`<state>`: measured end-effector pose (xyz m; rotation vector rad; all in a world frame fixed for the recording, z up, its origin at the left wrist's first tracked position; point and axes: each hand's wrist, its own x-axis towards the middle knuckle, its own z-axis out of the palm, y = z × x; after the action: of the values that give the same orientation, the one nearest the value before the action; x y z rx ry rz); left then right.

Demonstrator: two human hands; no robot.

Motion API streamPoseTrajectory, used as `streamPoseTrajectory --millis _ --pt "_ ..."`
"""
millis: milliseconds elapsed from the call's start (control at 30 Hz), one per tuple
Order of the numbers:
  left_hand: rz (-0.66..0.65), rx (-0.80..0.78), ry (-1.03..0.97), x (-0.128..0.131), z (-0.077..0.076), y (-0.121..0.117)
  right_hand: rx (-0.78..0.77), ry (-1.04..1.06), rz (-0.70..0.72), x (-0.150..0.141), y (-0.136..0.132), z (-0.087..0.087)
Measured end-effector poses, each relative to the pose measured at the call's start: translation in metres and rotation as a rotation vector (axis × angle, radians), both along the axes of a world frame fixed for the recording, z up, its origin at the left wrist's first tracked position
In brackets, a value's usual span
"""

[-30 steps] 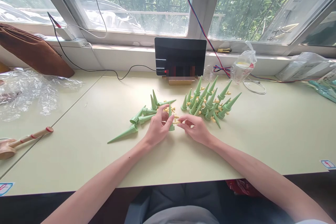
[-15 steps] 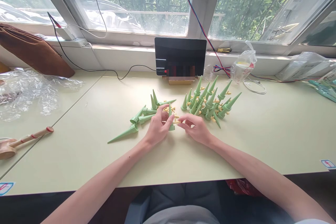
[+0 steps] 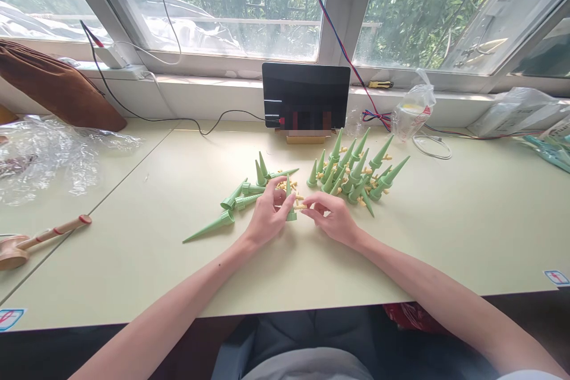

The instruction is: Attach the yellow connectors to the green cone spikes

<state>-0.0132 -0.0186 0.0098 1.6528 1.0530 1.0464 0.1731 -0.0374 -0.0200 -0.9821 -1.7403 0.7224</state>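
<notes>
My left hand (image 3: 268, 215) is closed around a green plastic watering spike (image 3: 291, 214), held upright with its point up and its wide collar near the table. Against the side of that spike, my right hand (image 3: 330, 217) pinches a small yellow valve (image 3: 300, 207) between thumb and fingers. Partly hidden behind the left hand lies a small heap of yellow valves (image 3: 289, 185). Several green spikes (image 3: 209, 228) without visible valves lie or stand to the left. On the right is a cluster of green spikes (image 3: 356, 175), many with yellow valves at their collars.
A black tablet (image 3: 306, 92) leans on a cardboard stand (image 3: 307, 138) at the back. Clear plastic wrap (image 3: 48, 157) and a wooden kendama-like toy (image 3: 44, 241) lie on the left. A plastic bag with a cup (image 3: 414, 108) and cables (image 3: 376, 117) sit at the back right.
</notes>
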Motion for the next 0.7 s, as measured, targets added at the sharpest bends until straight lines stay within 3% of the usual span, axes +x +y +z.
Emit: streamPoseTrajectory --millis 700 --pt "-0.013 0.117 0.04 -0.0007 -0.0006 -0.0016 -0.008 -0.02 -0.001 0.0003 0.0005 0.0007"
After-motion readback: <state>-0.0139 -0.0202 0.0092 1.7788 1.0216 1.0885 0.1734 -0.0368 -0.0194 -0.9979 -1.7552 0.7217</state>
